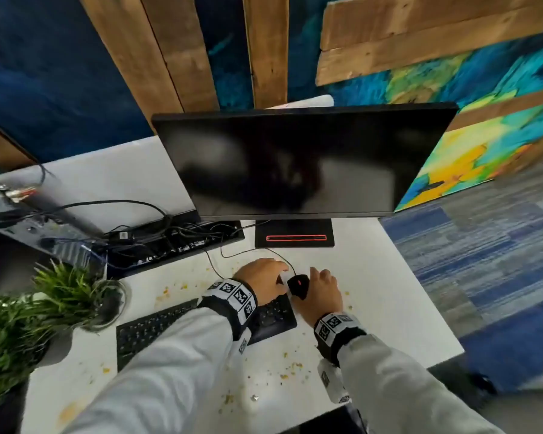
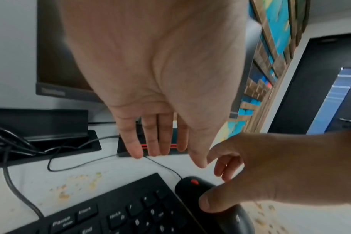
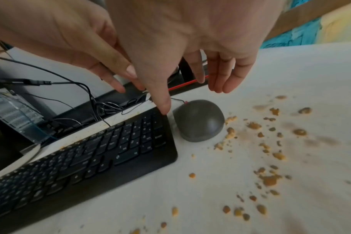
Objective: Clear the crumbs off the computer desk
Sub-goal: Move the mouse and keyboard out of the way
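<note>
A white desk (image 1: 389,277) stands against a wall of wooden planks and blue-green painted panels, with striped blue carpet off to the right. At the far left sits a potted plant (image 1: 60,292), and behind it a dark computer case (image 1: 19,220) with a tangle of cables (image 1: 157,233). Next comes the black keyboard (image 1: 157,330), lying partly under the left sleeve, with the dark monitor (image 1: 295,161) behind it on its red-striped stand.

The left hand (image 1: 261,280) hovers above the keyboard's right end, fingers straight and loose, holding nothing. Just beside it lies the black mouse (image 1: 298,285) — the right hand (image 1: 323,292) reaches down over it, thumb near its side and fingers spread, but the wrist view shows a gap, so it is released and not yet gripping.

The crumbs (image 3: 269,178) are everywhere: orange-brown bits behind the keyboard, along the front edge, and thickest on the bare desk right of the mouse. No cloth or brush is in sight. By my reading the clearing has hardly begun — the hands seem to be about to shift the mouse and keyboard aside, and all the sweeping is left to do.
</note>
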